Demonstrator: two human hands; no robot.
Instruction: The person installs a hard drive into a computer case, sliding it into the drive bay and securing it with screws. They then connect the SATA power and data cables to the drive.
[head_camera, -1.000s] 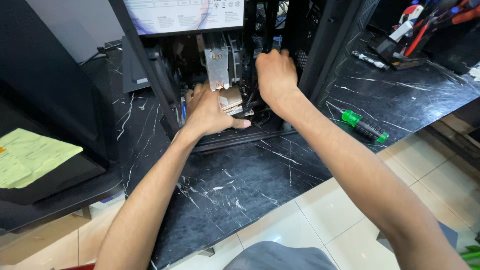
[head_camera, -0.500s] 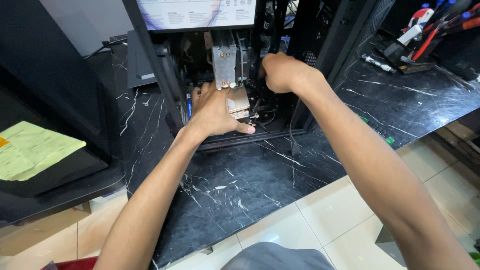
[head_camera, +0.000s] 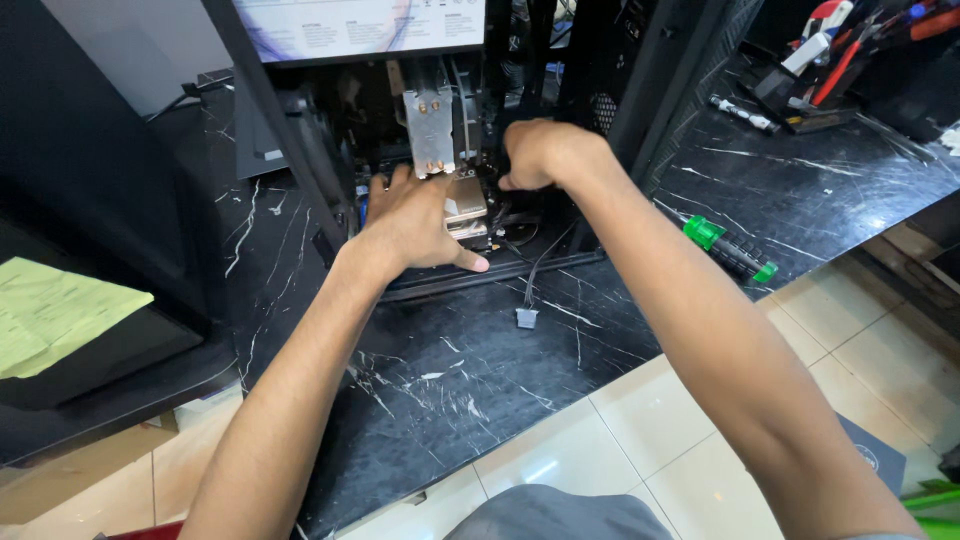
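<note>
Two hands are seen inside an open computer case (head_camera: 640, 90) lying on a black marble-patterned table (head_camera: 480, 390). The left hand (head_camera: 415, 220) is laid flat, fingers spread and released, pressed on the board beside a finned metal cooler (head_camera: 432, 130); nothing is gripped by it. The right hand (head_camera: 545, 152) is curled into a loose fist just right of the cooler; something small may be pinched, but what is held cannot be told, since the fingertips are hidden.

A loose cable with a grey plug (head_camera: 527, 317) is trailed out of the case onto the table, near the left thumb. A green-and-black screwdriver (head_camera: 730, 250) is left on the table to the right, close under the right forearm.

Risks judged from this:
- The cable could be snagged by a wrist and its far end strained.
- The screwdriver could be knocked by the forearm and rolled off the table edge.
- Weight borne through the left palm could flex the board or bend the cooler fins.
- A small part, if one is held, could be dropped into the case and lost among the wiring.
</note>
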